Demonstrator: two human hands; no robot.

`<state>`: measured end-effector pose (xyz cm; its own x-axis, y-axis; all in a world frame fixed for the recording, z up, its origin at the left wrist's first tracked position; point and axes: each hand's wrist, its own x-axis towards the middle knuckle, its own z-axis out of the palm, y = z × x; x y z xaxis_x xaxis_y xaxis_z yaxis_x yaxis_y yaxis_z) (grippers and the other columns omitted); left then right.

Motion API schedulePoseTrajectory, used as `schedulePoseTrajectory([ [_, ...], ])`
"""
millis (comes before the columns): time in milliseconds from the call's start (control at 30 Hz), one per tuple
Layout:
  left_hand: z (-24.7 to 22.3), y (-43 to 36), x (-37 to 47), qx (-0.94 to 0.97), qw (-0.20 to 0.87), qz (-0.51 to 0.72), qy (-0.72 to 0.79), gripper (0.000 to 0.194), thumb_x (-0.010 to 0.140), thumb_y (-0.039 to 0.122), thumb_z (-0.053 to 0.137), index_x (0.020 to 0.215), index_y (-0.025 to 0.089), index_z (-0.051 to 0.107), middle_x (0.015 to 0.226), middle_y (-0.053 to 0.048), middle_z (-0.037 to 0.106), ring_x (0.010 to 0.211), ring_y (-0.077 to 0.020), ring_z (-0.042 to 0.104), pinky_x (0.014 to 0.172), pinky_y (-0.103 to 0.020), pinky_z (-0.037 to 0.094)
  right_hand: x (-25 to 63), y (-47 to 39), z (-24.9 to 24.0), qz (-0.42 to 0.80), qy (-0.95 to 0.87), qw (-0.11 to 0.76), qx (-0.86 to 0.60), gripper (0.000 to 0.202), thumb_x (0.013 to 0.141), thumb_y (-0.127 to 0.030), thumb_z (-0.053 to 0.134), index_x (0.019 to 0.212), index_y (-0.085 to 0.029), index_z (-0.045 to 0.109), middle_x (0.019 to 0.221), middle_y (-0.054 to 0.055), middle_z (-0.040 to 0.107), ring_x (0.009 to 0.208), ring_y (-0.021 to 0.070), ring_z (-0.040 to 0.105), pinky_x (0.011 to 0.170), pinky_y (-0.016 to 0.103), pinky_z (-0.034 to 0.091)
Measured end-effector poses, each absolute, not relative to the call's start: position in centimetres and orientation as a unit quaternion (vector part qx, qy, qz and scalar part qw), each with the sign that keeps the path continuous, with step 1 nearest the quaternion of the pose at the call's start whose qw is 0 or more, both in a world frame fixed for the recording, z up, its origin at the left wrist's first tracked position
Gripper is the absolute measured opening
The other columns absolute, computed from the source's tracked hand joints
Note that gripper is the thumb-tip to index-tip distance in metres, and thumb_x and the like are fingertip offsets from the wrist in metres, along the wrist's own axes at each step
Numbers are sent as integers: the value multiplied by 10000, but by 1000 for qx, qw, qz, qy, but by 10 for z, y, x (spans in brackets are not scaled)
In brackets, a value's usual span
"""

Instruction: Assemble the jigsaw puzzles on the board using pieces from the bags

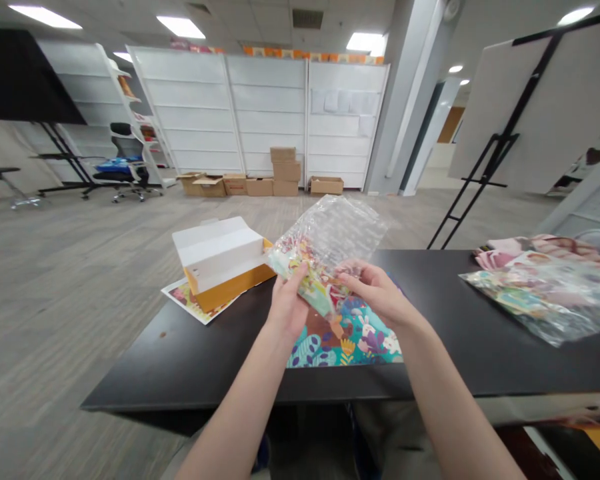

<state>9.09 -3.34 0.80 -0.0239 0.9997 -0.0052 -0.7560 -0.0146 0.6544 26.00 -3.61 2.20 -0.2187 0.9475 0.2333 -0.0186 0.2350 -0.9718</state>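
A clear plastic bag (347, 227) with colourful printed pieces at its lower end is held up over the black table. My left hand (291, 303) grips its lower left part, the thumb on top of the pieces. With fingers pinched together, my right hand (373, 287) holds the bag's right side. Below both hands a teal sheet (353, 343) printed with rabbits and flowers lies on the table, partly covered by the bag and my hands.
An open white and orange box (230, 267) rests on a printed card (185, 300) at the table's left. More bagged pieces (535, 293) and pink cloth (510, 253) lie at the right. The black table's (180, 373) front edge is near me.
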Motion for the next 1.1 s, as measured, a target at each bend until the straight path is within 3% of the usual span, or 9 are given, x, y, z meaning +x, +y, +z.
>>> schedulePoseTrajectory([
  [67, 10, -31, 76, 240, 664, 656, 265, 464, 766, 192, 769, 1210, 168, 635, 1119, -78, 757, 982, -210, 726, 932, -360, 585, 277, -43, 34, 495, -663, 420, -372, 391, 784, -434, 789, 1082, -206, 678, 1038, 55, 718, 916, 186, 677, 830, 331, 571],
  [200, 11, -35, 46, 302, 696, 575, 307, 457, 716, 177, 789, 1157, 133, 678, 1033, -93, 783, 879, -242, 753, 845, -361, 620, 316, -52, 55, 365, -624, 557, -409, 420, 835, -468, 747, 1194, -277, 641, 1130, 57, 692, 1009, 195, 665, 866, 333, 564],
  [300, 8, -41, 33, 325, 684, 554, 347, 446, 691, 190, 803, 1115, 115, 687, 973, -111, 790, 817, -253, 761, 756, -339, 633, 334, -59, 59, 358, -625, 579, -382, 318, 859, -479, 719, 1106, -281, 695, 1067, 55, 706, 970, 191, 673, 847, 324, 569],
  [400, 2, -43, 28, 335, 669, 549, 374, 482, 671, 206, 817, 1122, 123, 671, 946, -104, 791, 757, -244, 760, 701, -325, 633, 337, -64, 57, 441, -653, 485, -380, 305, 868, -455, 710, 1077, -233, 724, 965, 64, 723, 707, 139, 658, 608, 259, 552],
  [533, -1, -45, 30, 386, 690, 480, 379, 548, 667, 217, 849, 1168, 125, 649, 994, -126, 785, 785, -262, 762, 705, -336, 628, 317, -59, 49, 517, -690, 296, -411, 448, 862, -461, 697, 1207, -175, 685, 807, 43, 713, 421, 63, 471, 369, 197, 363],
  [600, -1, -47, 34, 412, 709, 446, 360, 575, 676, 226, 864, 1195, 137, 633, 1060, -139, 774, 844, -277, 762, 758, -364, 627, 302, -53, 43, 498, -704, 282, -421, 437, 826, -451, 730, 1175, -190, 704, 793, 37, 716, 471, 95, 522, 419, 221, 432],
  [700, -1, -49, 44, 431, 718, 429, 339, 580, 714, 281, 865, 1219, 154, 608, 1119, -143, 759, 896, -277, 756, 809, -386, 620, 283, -45, 32, 447, -704, 333, -441, 312, 772, -440, 771, 1004, -233, 752, 946, 61, 751, 783, 228, 682, 692, 344, 582],
  [800, -1, -46, 52, 433, 713, 431, 343, 569, 734, 342, 858, 1208, 155, 604, 1122, -146, 756, 893, -263, 755, 804, -373, 620, 272, -37, 19, 431, -666, 382, -474, 274, 785, -455, 750, 966, -249, 742, 1078, 61, 749, 977, 286, 693, 891, 411, 563],
  [1100, -1, -37, 62, 444, 721, 406, 342, 521, 694, 364, 885, 1105, 143, 655, 1010, -132, 779, 812, -248, 758, 760, -353, 620, 270, -29, 8, 326, -667, 402, -537, 309, 791, -502, 710, 936, -232, 752, 986, 27, 768, 950, 287, 687, 866, 383, 524],
])
